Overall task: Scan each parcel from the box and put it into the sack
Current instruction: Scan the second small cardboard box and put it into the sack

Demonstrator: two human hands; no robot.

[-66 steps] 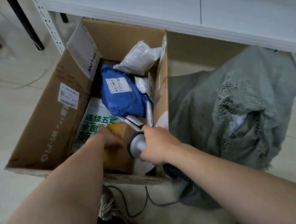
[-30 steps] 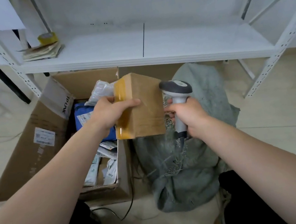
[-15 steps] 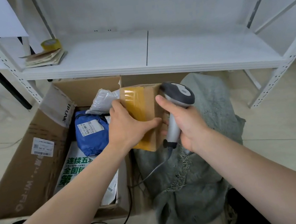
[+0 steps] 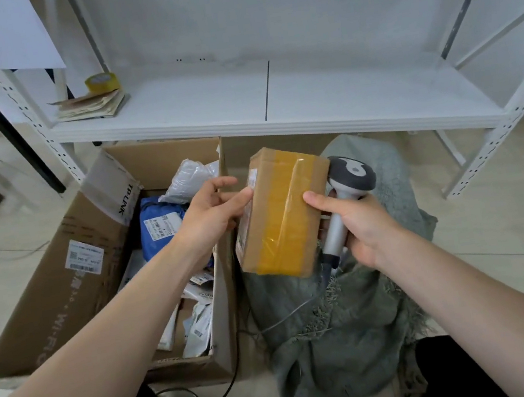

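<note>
taped parcel (image 4: pixel 281 212): being held over the sack (image 4: pixel 342 323), right of the box (image 4: pixel 61 281). left hand (image 4: pixel 211 213) is steadying it, fingers straight; right hand (image 4: pixel 362 230) is gripping the scanner (image 4: pixel 351 177), thumb pressing the parcel. step: scanning, probably; next calls for aiming at the label (image 4: pixel 250 179).

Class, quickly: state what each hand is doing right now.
Left hand: open, fingers touching the parcel.
Right hand: grips the scanner, thumb on parcel.
</note>
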